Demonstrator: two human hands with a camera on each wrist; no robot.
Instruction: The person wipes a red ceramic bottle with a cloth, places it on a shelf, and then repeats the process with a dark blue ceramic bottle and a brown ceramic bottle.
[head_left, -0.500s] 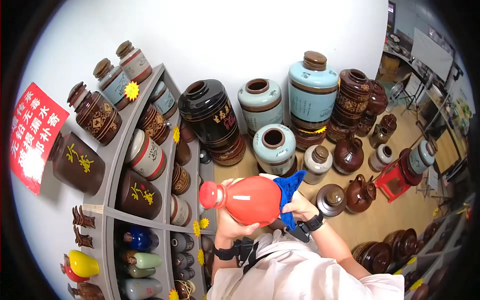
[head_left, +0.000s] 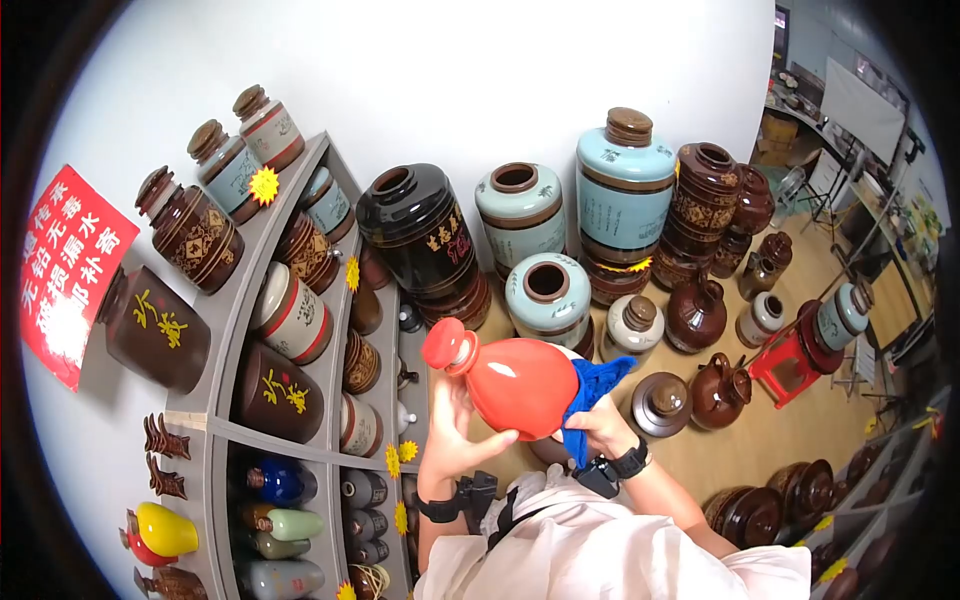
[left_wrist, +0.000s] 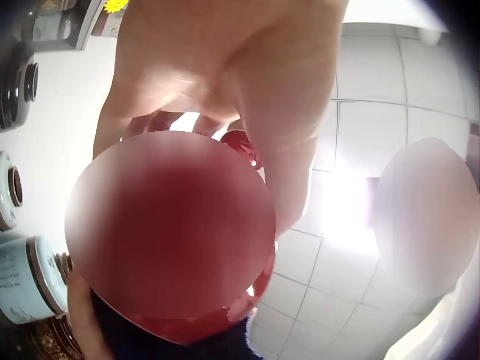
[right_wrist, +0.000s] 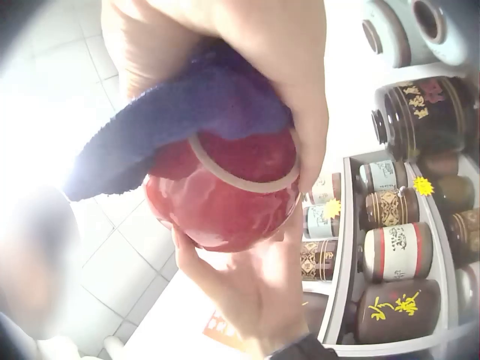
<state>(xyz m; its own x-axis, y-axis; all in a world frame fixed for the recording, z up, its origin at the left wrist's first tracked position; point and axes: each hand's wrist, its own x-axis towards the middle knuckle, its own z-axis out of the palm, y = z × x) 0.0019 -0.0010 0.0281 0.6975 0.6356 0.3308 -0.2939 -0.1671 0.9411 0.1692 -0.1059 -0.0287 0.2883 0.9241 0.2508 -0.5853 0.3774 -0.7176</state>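
A glossy red bottle (head_left: 522, 388) with a round red top is held tilted, its neck toward the upper left. My left hand (head_left: 452, 440) cradles its neck side from below, thumb along the body and fingers partly hidden behind it. At the base, my right hand (head_left: 604, 428) grips a blue cloth (head_left: 592, 388) against the bottle. In the right wrist view the cloth (right_wrist: 187, 120) covers part of the red base (right_wrist: 225, 214), which has a pale ring. The left wrist view shows the left hand (left_wrist: 225, 67) over the bottle, whose surface is blurred.
Grey shelves (head_left: 228, 360) full of jars stand at the left. Ahead, large jars, including a black one (head_left: 415, 225) and a light blue one (head_left: 548, 300), stand on a wooden surface (head_left: 640, 460). A lidded brown jar (head_left: 661, 402) is close to the right hand.
The bottle's neck end has swung up and to the right, tilting it more steeply. My left hand has shifted slightly left, its fingers now more visible beside the neck. The cloth has moved slightly right.
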